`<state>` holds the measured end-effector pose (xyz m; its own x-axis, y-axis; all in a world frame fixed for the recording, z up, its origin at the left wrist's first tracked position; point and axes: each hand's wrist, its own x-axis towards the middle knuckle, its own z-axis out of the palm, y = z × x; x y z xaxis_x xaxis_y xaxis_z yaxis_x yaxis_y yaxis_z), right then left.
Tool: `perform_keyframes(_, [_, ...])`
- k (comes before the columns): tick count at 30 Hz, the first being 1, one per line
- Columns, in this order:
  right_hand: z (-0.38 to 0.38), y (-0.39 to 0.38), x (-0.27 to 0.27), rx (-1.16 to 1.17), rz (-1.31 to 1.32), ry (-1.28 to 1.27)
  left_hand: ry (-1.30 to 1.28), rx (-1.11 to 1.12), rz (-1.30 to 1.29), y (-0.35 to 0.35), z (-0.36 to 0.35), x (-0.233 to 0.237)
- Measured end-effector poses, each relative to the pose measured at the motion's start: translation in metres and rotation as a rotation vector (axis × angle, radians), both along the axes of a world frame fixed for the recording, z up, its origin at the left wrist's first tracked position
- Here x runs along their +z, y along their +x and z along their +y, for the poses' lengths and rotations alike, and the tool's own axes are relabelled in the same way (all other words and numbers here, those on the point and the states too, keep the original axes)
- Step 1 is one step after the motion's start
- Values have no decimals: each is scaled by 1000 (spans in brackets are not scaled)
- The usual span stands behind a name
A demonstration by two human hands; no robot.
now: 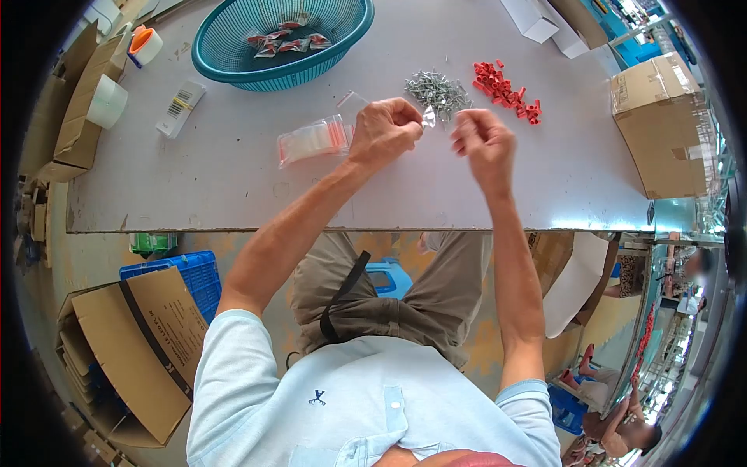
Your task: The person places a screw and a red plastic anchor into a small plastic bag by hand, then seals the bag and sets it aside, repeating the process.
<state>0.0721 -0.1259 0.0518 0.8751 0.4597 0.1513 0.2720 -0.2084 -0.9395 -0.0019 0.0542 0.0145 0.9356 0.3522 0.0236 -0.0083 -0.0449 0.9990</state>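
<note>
My left hand (384,132) is closed in a pinch on a small clear plastic bag (428,117), which sticks out past the fingertips. To its right my right hand (485,142) hovers with fingers curled together, slightly blurred; whatever it may hold is hidden. Just beyond both hands lies a loose pile of silver screws (437,92). Farther right is a heap of small red plastic pieces (507,92). Beside my left wrist rests a pack of clear zip bags (313,142) with red edges.
A teal basket (204,53) at the back holds several filled packets (289,40). A barcode-labelled white box (180,109) and tape rolls (107,103) lie left. A cardboard box (661,124) stands at the right edge. Other people sit at far right.
</note>
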Motion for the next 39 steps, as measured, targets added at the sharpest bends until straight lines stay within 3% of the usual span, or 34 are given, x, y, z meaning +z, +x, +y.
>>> perform_keyframes(2, [-8, 20, 2, -136, -233, -188, -39, 10, 10, -3, 5, 7])
perform_keyframes(3, [-13, 24, 2, -109, -325, -361, -56, 29, 3, -1, 8, 7])
perform_keyframes(6, [-12, 28, -11, -19, -454, -485, -82, 50, -20, 2, 10, 6])
perform_keyframes(10, [2, 28, -14, 29, -541, -698, -36, 83, -96, 5, 7, 2])
perform_keyframes(17, [17, 41, -14, 105, -638, -840, 22, 60, -74, 3, 5, 5])
perform_keyframes(19, [13, 29, -1, 76, -390, -549, 60, 60, -69, 1, 4, 7])
perform_keyframes(20, [12, 22, 2, 89, -397, -550, 57, 74, -71, 2, 5, 4])
perform_keyframes(22, [7, 10, 6, 70, 133, -86, 113, 108, -176, 5, 3, -3])
perform_keyframes(23, [3, 9, 2, 115, 219, 22, 112, 108, -178, 6, 1, -6])
perform_keyframes(26, [8, 0, 3, 87, 255, 114, 195, 110, -206, 4, -5, -4])
perform_keyframes(34, [15, -1, 0, 47, 268, 66, 424, 89, -279, -4, -12, -1])
perform_keyframes(39, [9, 3, -13, 64, 364, 199, 249, 3, -211, -1, -13, -3])
